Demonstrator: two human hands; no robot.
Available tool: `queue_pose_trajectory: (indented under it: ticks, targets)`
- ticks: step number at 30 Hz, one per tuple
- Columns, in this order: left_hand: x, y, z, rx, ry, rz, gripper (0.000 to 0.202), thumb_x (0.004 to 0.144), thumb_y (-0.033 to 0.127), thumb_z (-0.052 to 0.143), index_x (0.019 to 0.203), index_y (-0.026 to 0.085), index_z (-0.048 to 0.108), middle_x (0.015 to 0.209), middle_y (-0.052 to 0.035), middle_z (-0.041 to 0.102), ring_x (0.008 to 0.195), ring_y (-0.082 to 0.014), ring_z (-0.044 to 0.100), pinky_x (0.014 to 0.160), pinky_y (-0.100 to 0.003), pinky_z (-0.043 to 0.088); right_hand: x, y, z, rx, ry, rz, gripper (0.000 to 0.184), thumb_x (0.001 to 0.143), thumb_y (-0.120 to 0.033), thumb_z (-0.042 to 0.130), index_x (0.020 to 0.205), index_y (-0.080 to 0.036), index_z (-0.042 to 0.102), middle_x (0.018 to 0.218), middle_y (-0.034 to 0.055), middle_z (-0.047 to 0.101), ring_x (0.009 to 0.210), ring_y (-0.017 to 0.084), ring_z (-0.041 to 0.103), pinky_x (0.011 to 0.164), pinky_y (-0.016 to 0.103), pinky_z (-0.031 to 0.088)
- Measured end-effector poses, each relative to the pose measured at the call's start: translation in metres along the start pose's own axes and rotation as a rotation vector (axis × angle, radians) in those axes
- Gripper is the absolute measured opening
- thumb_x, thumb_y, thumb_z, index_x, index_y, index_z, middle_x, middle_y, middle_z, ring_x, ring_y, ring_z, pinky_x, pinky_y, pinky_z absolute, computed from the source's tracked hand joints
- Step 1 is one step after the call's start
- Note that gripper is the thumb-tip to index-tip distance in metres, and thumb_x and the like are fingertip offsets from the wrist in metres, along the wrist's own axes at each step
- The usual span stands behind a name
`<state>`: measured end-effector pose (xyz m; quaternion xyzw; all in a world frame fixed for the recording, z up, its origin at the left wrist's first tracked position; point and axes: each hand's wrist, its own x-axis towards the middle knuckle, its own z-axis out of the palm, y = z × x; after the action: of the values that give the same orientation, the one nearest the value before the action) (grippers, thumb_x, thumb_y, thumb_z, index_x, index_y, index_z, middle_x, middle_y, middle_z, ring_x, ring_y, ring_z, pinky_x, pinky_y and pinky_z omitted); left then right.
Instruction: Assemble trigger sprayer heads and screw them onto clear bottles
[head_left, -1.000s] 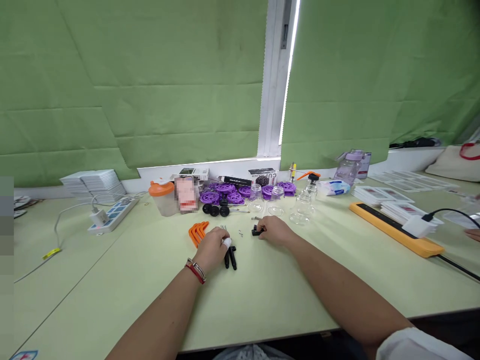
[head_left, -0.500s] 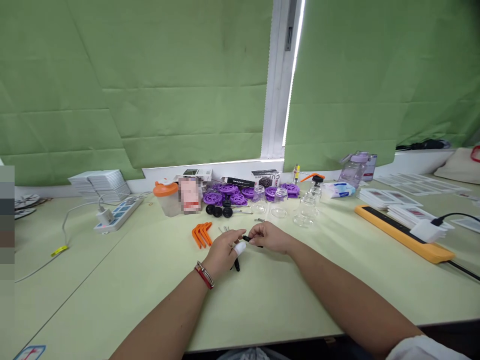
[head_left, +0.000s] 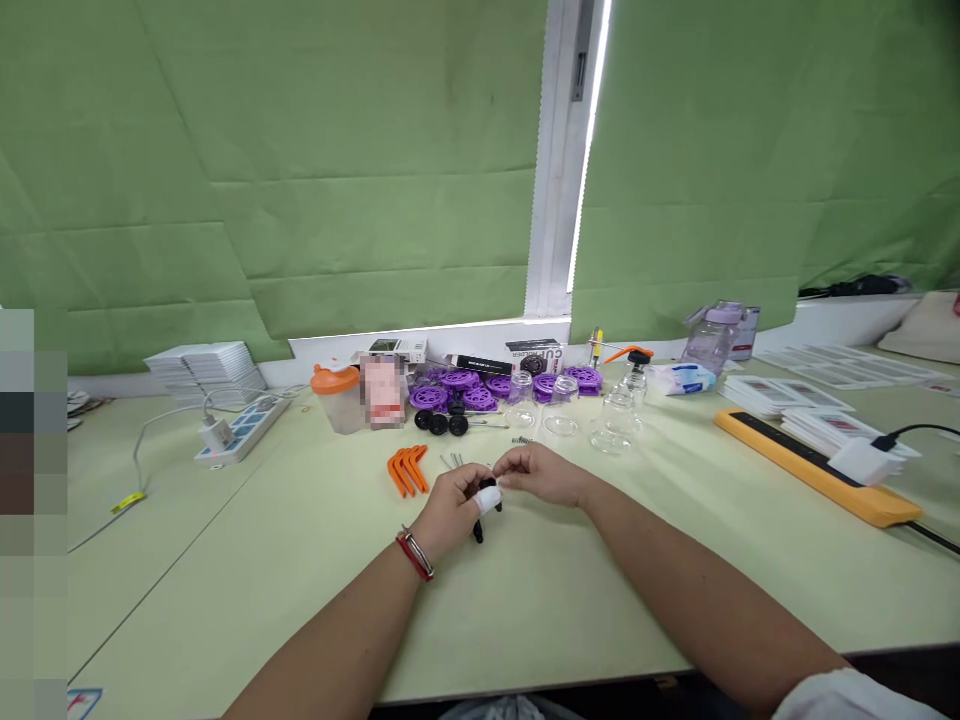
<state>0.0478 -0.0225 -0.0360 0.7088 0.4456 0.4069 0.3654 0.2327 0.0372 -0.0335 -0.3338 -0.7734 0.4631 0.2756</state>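
My left hand [head_left: 452, 508], with a white wrap on its thumb, is closed around a small black plastic part [head_left: 499, 506], mostly hidden by the fingers. My right hand [head_left: 541, 474] meets it from the right, its fingertips pinched together close to that part; whatever lies between them is too small to make out. Below the left hand a black rod-like piece [head_left: 478, 532] shows on the table. Left of the hands lie several orange bent arms [head_left: 407, 471]. Thin metal rods [head_left: 452, 461] lie just beyond the left fingers, and small dark springs or screws [head_left: 523, 440] sit behind the right hand.
Behind are black round knobs [head_left: 439, 424], purple wheel-like parts [head_left: 480, 398], clear glass-like pieces [head_left: 611, 425] and an orange-lidded shaker [head_left: 337, 400]. A white power strip [head_left: 244, 432] stands left, an orange one [head_left: 810, 465] right, near stacked white cards [head_left: 776, 395].
The black part lay sideways between both hands; now it points downward in my left fingers. My right fingertips have come closer to the left hand. The view has shifted slightly.
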Motion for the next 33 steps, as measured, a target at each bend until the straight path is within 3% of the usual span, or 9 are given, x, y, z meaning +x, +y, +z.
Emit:
queue_pose_trajectory:
  ticks: [4, 6, 13, 22, 33]
  targets:
    - [-0.003, 0.004, 0.002, 0.034, -0.024, -0.039, 0.017, 0.074, 0.033, 0.059, 0.077, 0.016, 0.059, 0.061, 0.0026, 0.047, 0.055, -0.0086, 0.041, 0.051, -0.021, 0.036, 0.004, 0.021, -0.031, -0.282, 0.380, 0.089, 0.022, 0.077, -0.030, 0.053, 0.086, -0.016, 0.068, 0.083, 0.0048, 0.067, 0.071, 0.016, 0.057, 0.068, 0.028, 0.044]
    - [-0.003, 0.005, 0.003, 0.052, -0.037, -0.046, 0.016, 0.074, 0.032, 0.058, 0.075, 0.017, 0.058, 0.059, 0.0032, 0.044, 0.054, -0.0083, 0.038, 0.049, -0.020, 0.034, 0.004, 0.033, -0.045, -0.398, 0.430, 0.154, 0.020, 0.076, -0.028, 0.054, 0.081, -0.017, 0.069, 0.082, 0.0043, 0.068, 0.069, 0.016, 0.056, 0.067, 0.028, 0.044]
    - [0.000, -0.001, 0.007, 0.090, -0.041, -0.068, 0.013, 0.071, 0.029, 0.059, 0.072, 0.016, 0.056, 0.058, 0.0045, 0.041, 0.053, -0.0077, 0.036, 0.048, -0.020, 0.031, 0.006, 0.052, -0.054, -0.440, 0.371, 0.202, 0.015, 0.072, -0.022, 0.059, 0.078, -0.018, 0.072, 0.087, 0.0049, 0.070, 0.079, 0.018, 0.061, 0.073, 0.028, 0.045]
    - [0.001, 0.000, 0.006, 0.078, -0.061, -0.110, 0.016, 0.073, 0.031, 0.057, 0.078, 0.016, 0.056, 0.064, 0.0007, 0.052, 0.057, -0.0100, 0.045, 0.051, -0.021, 0.037, 0.020, 0.052, -0.050, -0.521, 0.239, 0.167, 0.014, 0.071, -0.021, 0.060, 0.078, -0.019, 0.073, 0.083, 0.0029, 0.071, 0.076, 0.017, 0.062, 0.070, 0.026, 0.045]
    - [0.001, -0.007, 0.005, 0.065, -0.086, -0.083, 0.018, 0.074, 0.034, 0.057, 0.078, 0.016, 0.056, 0.065, 0.0008, 0.051, 0.058, -0.0098, 0.045, 0.052, -0.020, 0.036, 0.021, 0.055, -0.050, -0.619, 0.237, 0.128, 0.015, 0.072, -0.018, 0.059, 0.075, -0.021, 0.073, 0.086, 0.0026, 0.070, 0.080, 0.018, 0.060, 0.072, 0.026, 0.042]
